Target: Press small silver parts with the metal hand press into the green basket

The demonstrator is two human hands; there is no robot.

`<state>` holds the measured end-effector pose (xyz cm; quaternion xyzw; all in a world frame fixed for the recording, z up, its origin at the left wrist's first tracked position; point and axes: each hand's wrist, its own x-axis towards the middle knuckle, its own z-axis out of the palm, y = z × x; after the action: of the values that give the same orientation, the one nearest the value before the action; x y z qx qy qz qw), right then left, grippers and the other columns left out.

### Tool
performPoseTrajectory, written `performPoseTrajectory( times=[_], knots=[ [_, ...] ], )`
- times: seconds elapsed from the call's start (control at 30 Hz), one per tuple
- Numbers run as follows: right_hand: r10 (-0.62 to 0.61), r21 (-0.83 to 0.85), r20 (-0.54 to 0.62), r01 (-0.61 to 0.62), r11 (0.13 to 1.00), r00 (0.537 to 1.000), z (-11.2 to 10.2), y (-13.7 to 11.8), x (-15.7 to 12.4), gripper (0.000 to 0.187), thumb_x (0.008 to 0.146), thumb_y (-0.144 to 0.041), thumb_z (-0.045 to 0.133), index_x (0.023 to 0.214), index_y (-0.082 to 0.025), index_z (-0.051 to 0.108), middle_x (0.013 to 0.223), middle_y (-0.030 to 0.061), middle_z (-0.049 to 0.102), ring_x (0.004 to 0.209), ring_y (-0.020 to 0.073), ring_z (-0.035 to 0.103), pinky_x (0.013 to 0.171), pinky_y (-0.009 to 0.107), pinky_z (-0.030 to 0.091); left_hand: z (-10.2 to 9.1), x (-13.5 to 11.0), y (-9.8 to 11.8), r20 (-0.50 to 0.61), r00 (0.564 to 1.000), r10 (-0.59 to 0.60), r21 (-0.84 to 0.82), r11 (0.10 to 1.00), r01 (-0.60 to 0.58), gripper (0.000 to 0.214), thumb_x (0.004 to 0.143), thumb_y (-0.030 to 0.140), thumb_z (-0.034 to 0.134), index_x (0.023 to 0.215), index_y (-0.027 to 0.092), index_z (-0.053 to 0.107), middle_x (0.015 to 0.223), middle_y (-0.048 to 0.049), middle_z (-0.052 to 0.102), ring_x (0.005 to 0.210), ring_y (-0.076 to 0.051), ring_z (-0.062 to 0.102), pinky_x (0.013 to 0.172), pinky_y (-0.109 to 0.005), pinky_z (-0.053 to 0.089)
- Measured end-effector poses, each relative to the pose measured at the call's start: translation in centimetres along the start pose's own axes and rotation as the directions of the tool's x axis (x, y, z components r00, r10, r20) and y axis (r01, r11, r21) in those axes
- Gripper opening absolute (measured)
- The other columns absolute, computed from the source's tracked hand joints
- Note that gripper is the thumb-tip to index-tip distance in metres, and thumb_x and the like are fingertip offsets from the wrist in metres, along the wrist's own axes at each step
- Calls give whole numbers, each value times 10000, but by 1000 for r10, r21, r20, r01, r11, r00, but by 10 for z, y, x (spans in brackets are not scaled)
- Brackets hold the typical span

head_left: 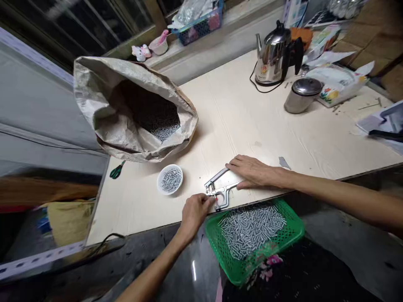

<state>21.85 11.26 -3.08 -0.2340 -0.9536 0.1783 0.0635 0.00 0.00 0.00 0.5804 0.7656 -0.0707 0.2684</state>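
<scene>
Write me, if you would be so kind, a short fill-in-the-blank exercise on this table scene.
1. The hand on the handles of the metal tool is the person's ____ one.
2. The basket full of metal parts is coloured ____.
3. The small bowl on the table is coloured ____.
4. Of the bowl and the kettle, the scissors lie nearer the ____.

Missing words: right; green; white; bowl.

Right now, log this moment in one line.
Left hand: at head of hand-press pliers | right hand: on pliers' handles | white bowl: small metal pieces | green basket: more metal pieces
</scene>
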Motion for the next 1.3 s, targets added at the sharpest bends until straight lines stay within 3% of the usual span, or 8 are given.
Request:
performPoseTrajectory(
  times=[0.13, 0.27, 0.5, 0.67, 0.8, 0.97, 1.1, 1.3],
  knots=[
    [53, 18, -47, -52, 998, 997, 8, -6, -3, 573, 702, -372, 765, 1138, -123, 487, 1056, 120, 536, 948, 253, 461, 800, 384, 450, 11, 16, 25, -222, 895, 387, 133, 921, -365, 314, 857, 359, 559, 1105, 168, 594, 1138, -106, 613, 1043, -251, 542, 836, -376, 463],
    [109, 27, -30, -108, 994, 994, 10, -6, -5, 623, 610, -392, 824, 1085, -134, 513, 1044, 118, 530, 943, 258, 468, 777, 386, 459, 18, 39, 37, -169, 745, 645, 229, 761, -607, 539, 827, 325, 608, 1297, 152, 409, 1323, -148, 481, 1166, -271, 441, 943, -437, 425],
    [109, -53, -107, -115, 992, 988, 29, -6, -3, 88, 864, -244, 595, 872, -157, 579, 865, 65, 568, 812, 194, 488, 708, 327, 431, 23, 49, 39, -185, 744, 642, 223, 765, -605, 228, 911, 284, 473, 1094, 165, 540, 995, -79, 592, 934, -221, 492, 826, -368, 447],
    [144, -100, -129, -157, 983, 981, 34, -10, 3, 83, 871, -235, 573, 854, -155, 590, 862, 73, 588, 824, 206, 501, 709, 343, 429, 24, 54, 40, -228, 744, 628, 185, 779, -600, 193, 911, 272, 472, 1031, 171, 585, 977, -76, 622, 923, -220, 512, 816, -362, 452],
    [120, -79, -209, -139, 987, 970, 18, -13, -7, 532, 789, -367, 675, 1224, -136, 475, 1199, 152, 522, 1083, 288, 457, 845, 428, 430, 17, 45, 24, -388, 711, 586, 101, 794, -599, 404, 868, 329, 554, 1232, 159, 508, 1243, -127, 548, 1130, -246, 480, 924, -388, 427],
    [116, 1, -282, -120, 993, 952, 16, -18, -20, 489, 837, -324, 625, 1267, -170, 454, 1155, 131, 539, 1062, 274, 448, 839, 405, 421, 8, 18, -8, -532, 823, 200, -103, 949, -297, 321, 899, 395, 463, 911, 152, 672, 902, -88, 635, 898, -214, 561, 792, -327, 434],
    [125, -6, -284, -132, 991, 950, 41, -25, -15, 204, 853, -271, 600, 1042, -197, 581, 953, 68, 572, 881, 219, 466, 724, 334, 381, 9, 13, -14, -277, 961, -22, -138, 990, -17, 341, 803, 468, 556, 690, 165, 665, 763, -57, 640, 754, -184, 569, 618, -264, 362],
    [111, -133, -370, -171, 976, 922, 67, -30, -5, 73, 893, -192, 517, 834, -195, 559, 822, 26, 557, 783, 181, 432, 687, 312, 288, 5, 26, -6, 39, 994, -102, -155, 982, 107, 334, 756, 448, 559, 619, 160, 656, 589, -9, 606, 585, -130, 541, 524, -240, 270]
  ],
)
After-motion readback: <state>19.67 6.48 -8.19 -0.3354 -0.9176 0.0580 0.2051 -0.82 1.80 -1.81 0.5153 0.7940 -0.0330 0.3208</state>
